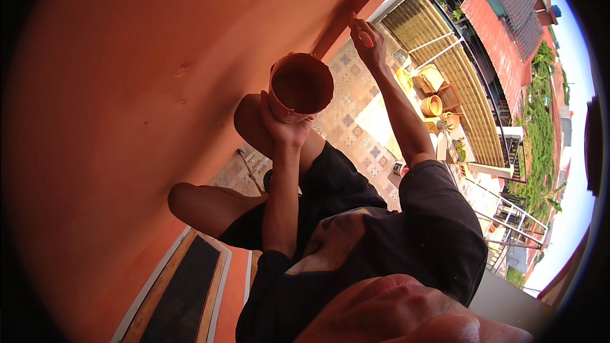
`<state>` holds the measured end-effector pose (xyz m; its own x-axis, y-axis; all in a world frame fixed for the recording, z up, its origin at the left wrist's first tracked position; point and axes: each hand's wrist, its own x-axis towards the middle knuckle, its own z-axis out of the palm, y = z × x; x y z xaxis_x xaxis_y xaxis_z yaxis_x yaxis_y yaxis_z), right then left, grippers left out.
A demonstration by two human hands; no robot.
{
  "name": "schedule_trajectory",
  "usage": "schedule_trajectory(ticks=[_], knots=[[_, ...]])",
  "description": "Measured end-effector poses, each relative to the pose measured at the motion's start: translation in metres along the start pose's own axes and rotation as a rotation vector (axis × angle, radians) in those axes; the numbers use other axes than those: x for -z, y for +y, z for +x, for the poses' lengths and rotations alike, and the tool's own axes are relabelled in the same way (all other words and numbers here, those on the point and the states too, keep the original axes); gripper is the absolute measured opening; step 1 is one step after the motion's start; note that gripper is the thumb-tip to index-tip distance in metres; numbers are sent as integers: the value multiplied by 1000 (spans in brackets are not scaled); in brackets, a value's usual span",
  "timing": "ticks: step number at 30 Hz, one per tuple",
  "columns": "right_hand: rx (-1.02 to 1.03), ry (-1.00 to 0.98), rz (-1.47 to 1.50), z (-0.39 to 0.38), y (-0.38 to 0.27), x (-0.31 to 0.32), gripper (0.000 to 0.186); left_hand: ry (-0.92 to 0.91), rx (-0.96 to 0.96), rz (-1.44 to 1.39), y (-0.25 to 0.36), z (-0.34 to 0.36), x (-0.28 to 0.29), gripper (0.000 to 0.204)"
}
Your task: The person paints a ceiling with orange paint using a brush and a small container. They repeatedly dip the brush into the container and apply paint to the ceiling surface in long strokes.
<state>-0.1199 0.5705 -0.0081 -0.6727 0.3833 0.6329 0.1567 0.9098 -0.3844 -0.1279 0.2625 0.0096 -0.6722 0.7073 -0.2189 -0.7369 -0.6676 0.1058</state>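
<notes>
My left hand supports a round orange tub from below, its fingers wrapped about the lower side. The tub's open top faces me. Its rim looks rough and coated, and its inside is in shadow, so the contents are hard to make out. Farther ahead and to the right, my right hand is raised at the edge of the orange wall. Its fingers are closed; whatever they grip is mostly hidden and blends with the wall's colour. A few small rough marks show on the wall.
Below lies a patterned tile floor. To the right are yellow containers, a corrugated fence and a metal ladder. A dark-panelled wooden frame is at the lower left. My bent knees are close to the wall.
</notes>
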Motion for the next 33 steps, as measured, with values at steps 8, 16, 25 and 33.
schedule_trajectory(ticks=[8,16,25,33], knots=[[270,111,-149,13,9,23,41,84,20,66,-1,1,-1,67],[201,86,-1,22,-5,32,31,100,-4,24,-5,3,5,64],[45,-279,-135,-5,-11,1,49,209,-74,72,-2,-7,-24,63],[157,223,-108,27,-2,7,30,189,-37,55,-3,-4,-17,66]])
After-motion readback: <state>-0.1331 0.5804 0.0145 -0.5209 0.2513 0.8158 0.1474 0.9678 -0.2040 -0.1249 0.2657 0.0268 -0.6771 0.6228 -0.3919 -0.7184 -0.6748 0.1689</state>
